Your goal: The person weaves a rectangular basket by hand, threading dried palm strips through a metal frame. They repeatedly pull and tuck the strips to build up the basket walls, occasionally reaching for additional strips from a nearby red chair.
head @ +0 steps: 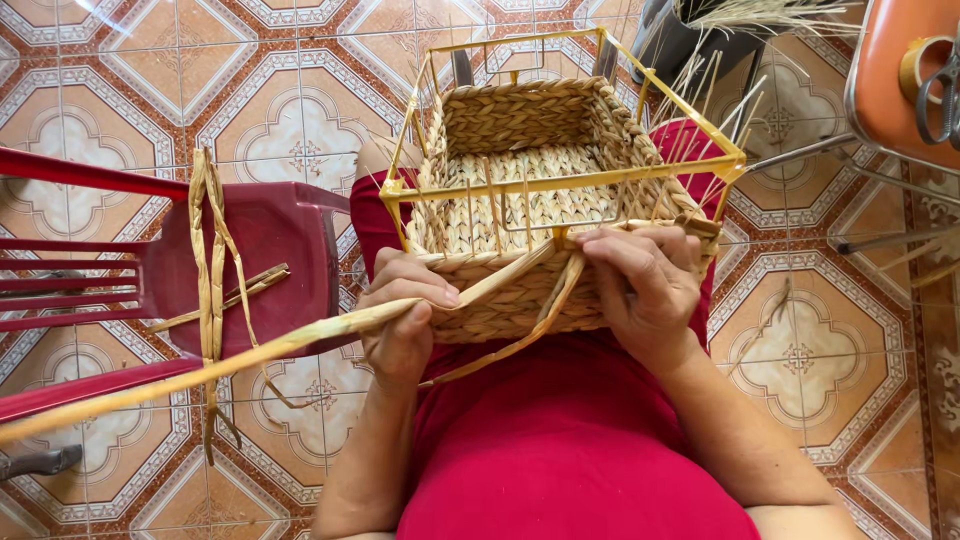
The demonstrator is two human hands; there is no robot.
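Note:
A half-woven straw basket (520,150) sits on my lap inside a yellow wire frame (560,180). Thin upright stalks rise along its walls. My left hand (402,315) grips a long flat straw strand (250,355) that runs from the basket's near wall out to the lower left. My right hand (645,285) presses on the near rim of the basket, fingers pinching the weave where the strand enters. A second strand end (520,335) hangs below the near wall between my hands.
A dark red plastic chair (240,265) stands at my left with loose straw strands (208,250) draped over its seat. An orange seat with scissors (940,90) is at the top right. A dark container of dry stalks (700,30) stands behind the basket. Patterned tile floor all around.

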